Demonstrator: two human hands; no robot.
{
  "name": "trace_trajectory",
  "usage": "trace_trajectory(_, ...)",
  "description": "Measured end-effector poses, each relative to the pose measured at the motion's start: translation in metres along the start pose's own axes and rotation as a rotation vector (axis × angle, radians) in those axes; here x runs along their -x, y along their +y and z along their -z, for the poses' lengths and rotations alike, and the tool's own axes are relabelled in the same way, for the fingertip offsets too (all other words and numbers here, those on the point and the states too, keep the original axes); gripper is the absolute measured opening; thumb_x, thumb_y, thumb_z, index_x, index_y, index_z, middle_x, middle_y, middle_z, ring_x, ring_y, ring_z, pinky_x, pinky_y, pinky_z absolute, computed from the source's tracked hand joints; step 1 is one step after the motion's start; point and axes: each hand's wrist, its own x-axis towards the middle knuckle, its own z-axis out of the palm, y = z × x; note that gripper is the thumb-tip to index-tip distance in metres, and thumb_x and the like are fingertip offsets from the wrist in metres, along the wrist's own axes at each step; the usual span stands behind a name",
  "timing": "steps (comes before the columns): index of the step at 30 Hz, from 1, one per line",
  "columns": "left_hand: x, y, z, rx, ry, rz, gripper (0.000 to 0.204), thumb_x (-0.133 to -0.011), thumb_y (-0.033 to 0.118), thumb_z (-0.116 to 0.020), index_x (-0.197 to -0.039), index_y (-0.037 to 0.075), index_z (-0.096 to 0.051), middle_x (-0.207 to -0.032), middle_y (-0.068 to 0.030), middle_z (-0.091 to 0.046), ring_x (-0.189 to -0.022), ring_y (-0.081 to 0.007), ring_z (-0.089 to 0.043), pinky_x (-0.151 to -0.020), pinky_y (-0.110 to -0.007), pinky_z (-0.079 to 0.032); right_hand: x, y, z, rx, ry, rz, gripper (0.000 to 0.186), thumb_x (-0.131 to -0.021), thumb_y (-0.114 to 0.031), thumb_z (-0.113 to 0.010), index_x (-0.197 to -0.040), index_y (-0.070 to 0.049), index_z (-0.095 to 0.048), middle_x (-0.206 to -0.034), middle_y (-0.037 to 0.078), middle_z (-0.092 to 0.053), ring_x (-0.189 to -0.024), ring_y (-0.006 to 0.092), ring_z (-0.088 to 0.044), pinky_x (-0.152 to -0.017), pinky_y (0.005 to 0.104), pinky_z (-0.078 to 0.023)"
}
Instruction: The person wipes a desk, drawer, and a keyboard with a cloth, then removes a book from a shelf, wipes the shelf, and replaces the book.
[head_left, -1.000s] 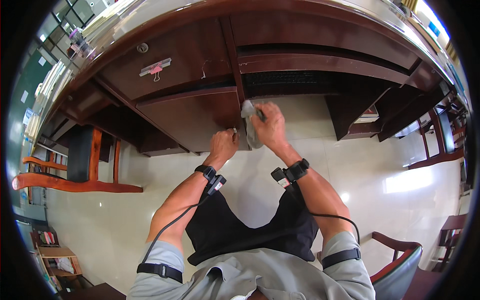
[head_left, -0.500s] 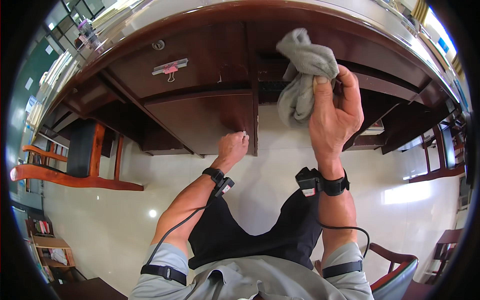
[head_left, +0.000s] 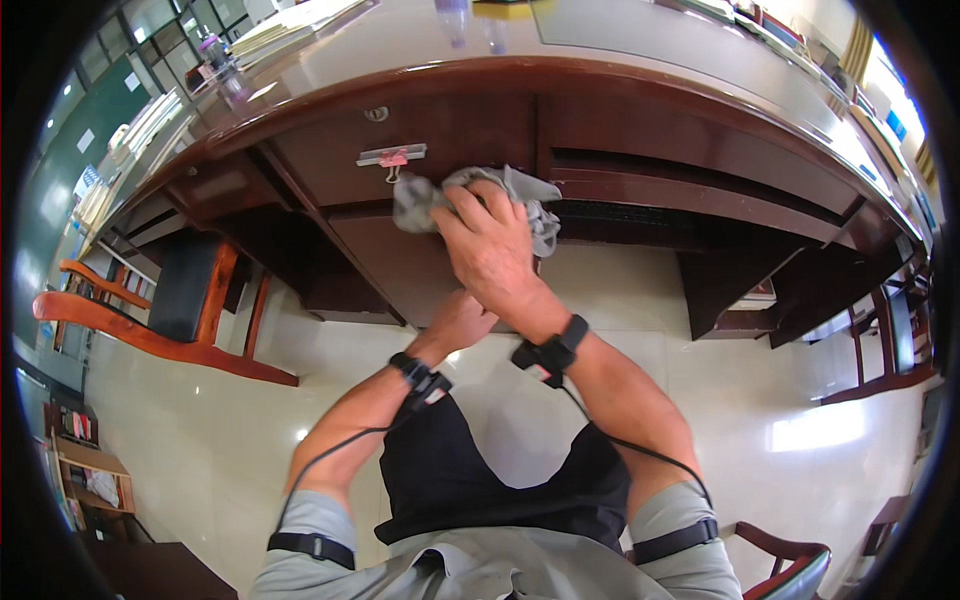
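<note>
My right hand (head_left: 487,248) grips a crumpled grey cloth (head_left: 529,199) and presses it against the front of a dark wooden desk (head_left: 640,130), just below a drawer with a metal handle (head_left: 391,156). My left hand (head_left: 460,320) sits lower, partly hidden under my right forearm, resting against the cabinet panel (head_left: 380,262) below the drawer. Its fingers are curled and cannot be seen clearly. Both wrists wear black bands with cables running down my arms.
A wooden armchair with a dark seat (head_left: 170,300) stands to my left on the glossy tile floor (head_left: 200,430). Books and papers (head_left: 290,22) lie on the desk top. Another chair arm (head_left: 790,555) shows at lower right, shelves (head_left: 90,470) at lower left.
My right hand brought the cloth down from high at the desk edge and leftward onto the drawer front. My left hand stayed on the cabinet panel.
</note>
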Motion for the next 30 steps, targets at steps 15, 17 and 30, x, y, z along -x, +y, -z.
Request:
trace_trajectory(15,0.009,0.064,0.341,-0.897,0.809,-0.457,0.035,-0.093,0.026,-0.072,-0.119,0.003,-0.068,-0.118,-0.0137,-0.067,-0.114,-0.0339,-0.06,-0.101,-0.042,-0.046,-0.065,0.008,0.062,-0.069,0.275,0.081,0.042,-0.067,0.011,-0.061,-0.107,0.001,-0.07,-0.114,0.017,-0.065,-0.106,0.039,-0.061,-0.092,0.0465,-0.052)
trace_trajectory(17,0.0,0.038,0.355,-0.943,0.728,-0.372,0.049,-0.098,0.046,-0.063,-0.127,0.006,-0.067,-0.129,-0.0137,-0.065,-0.124,-0.0332,-0.058,-0.107,-0.044,-0.043,-0.077,-0.016,0.051,-0.167,0.245,0.165,0.043,-0.066,0.01,-0.065,-0.108,0.0,-0.07,-0.115,0.016,-0.065,-0.108,0.0378,-0.061,-0.093,0.0458,-0.052)
trace_trajectory(30,-0.022,0.0,0.353,-0.679,0.819,-0.432,0.044,-0.098,0.04,-0.064,-0.128,0.008,-0.065,-0.13,-0.0119,-0.066,-0.126,-0.0328,-0.058,-0.112,-0.044,-0.041,-0.126,-0.082,-0.101,-0.115,0.075,0.376,0.031,-0.075,-0.013,-0.064,-0.103,-0.001,-0.068,-0.111,0.011,-0.063,-0.117,0.03,-0.056,-0.105,0.0426,-0.046)
